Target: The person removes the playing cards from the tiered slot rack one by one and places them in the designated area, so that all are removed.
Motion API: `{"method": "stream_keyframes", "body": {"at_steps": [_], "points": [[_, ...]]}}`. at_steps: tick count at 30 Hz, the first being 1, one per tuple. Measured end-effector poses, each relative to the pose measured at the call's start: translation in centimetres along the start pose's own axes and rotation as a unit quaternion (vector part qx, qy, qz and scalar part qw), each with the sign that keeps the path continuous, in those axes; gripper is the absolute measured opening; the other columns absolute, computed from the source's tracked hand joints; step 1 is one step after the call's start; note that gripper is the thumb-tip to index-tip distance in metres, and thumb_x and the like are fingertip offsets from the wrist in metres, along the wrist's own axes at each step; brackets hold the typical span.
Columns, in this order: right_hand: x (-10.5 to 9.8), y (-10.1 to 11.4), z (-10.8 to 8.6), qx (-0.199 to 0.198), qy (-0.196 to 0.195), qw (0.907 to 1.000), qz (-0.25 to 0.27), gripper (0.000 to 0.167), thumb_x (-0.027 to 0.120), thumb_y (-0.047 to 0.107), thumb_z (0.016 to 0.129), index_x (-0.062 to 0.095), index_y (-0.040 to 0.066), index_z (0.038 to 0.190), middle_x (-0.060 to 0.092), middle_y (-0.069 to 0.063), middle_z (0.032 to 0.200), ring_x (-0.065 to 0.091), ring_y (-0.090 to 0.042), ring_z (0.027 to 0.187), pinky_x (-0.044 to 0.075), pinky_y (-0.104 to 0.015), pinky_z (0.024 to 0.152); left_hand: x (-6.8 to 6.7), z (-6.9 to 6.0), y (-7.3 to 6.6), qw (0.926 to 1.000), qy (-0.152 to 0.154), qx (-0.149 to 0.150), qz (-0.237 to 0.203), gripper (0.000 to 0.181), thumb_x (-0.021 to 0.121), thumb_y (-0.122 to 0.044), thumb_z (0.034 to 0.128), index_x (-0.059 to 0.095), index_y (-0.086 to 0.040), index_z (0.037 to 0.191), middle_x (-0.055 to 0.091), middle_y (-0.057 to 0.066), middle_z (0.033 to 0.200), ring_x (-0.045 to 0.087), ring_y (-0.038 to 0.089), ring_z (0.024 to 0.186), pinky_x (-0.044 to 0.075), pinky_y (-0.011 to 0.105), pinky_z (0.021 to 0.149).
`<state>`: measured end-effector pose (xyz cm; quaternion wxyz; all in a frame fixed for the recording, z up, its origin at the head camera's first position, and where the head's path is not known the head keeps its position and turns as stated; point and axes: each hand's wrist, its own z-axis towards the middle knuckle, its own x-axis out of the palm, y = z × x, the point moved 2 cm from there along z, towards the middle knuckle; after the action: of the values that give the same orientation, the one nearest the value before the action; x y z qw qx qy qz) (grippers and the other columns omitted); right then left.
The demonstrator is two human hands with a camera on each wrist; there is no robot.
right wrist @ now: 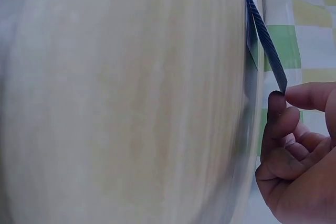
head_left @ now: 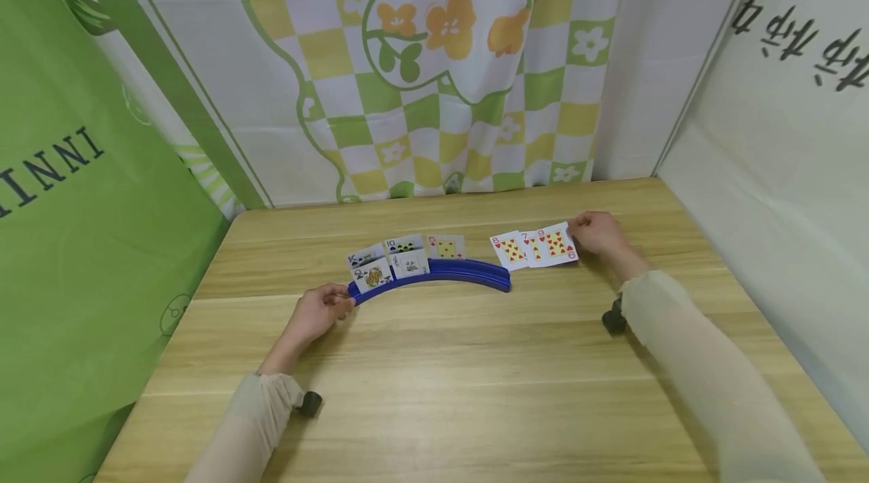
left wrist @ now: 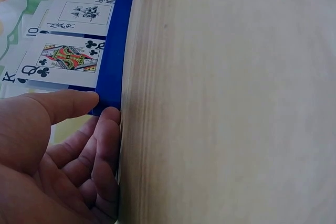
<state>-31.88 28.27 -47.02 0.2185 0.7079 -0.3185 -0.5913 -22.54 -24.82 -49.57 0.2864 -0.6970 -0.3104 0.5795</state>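
Note:
A curved blue card holder (head_left: 468, 269) stands on the table, several playing cards upright in it. My left hand (head_left: 320, 311) pinches its left end between thumb and fingers. Nearest that hand is the queen of clubs (left wrist: 68, 59), with a king (head_left: 366, 255) behind it. Beside them are a joker (head_left: 410, 264), a ten (head_left: 405, 243) and the five of diamonds (head_left: 446, 246). At the right, my right hand (head_left: 599, 232) pinches the nine of hearts (head_left: 555, 244) by its right edge; the right wrist view shows a tilted card (right wrist: 269, 45) nearly edge-on.
Left of the nine lie the seven of hearts (head_left: 532, 247), partly covered, and the eight of hearts (head_left: 509, 249). The wooden table (head_left: 475, 385) ends at a patterned curtain (head_left: 448, 136) behind. A green cloth (head_left: 81, 241) hangs at the left, a white one (head_left: 781, 166) at the right.

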Motion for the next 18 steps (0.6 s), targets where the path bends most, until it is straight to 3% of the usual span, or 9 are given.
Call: {"method": "stream_keyframes", "body": {"at_steps": [9,18], "points": [[-0.46,0.20,-0.79,-0.004,0.000,1.0000,-0.003,0.034,0.052,0.019,0.099,0.061,-0.005,0.121,0.065,-0.020,0.106,0.056,-0.015,0.077,0.046,-0.024,0.064,0.01,-0.08,-0.19,1.0000,-0.003,-0.001,-0.001,0.035,0.066,-0.020,0.0942,0.064,0.001,0.122,0.075,0.013,0.095,0.064,0.015,0.072,0.050,0.027,0.062],[-0.41,0.16,-0.92,-0.008,0.007,0.9999,0.001,0.035,0.051,0.023,0.099,0.062,-0.002,0.120,0.066,-0.017,0.103,0.056,-0.015,0.077,0.046,-0.025,0.065,0.01,-0.07,-0.18,1.0000,0.000,-0.004,-0.005,0.035,0.066,-0.019,0.0944,0.064,0.001,0.122,0.074,0.013,0.094,0.064,0.015,0.073,0.050,0.026,0.062]]}}
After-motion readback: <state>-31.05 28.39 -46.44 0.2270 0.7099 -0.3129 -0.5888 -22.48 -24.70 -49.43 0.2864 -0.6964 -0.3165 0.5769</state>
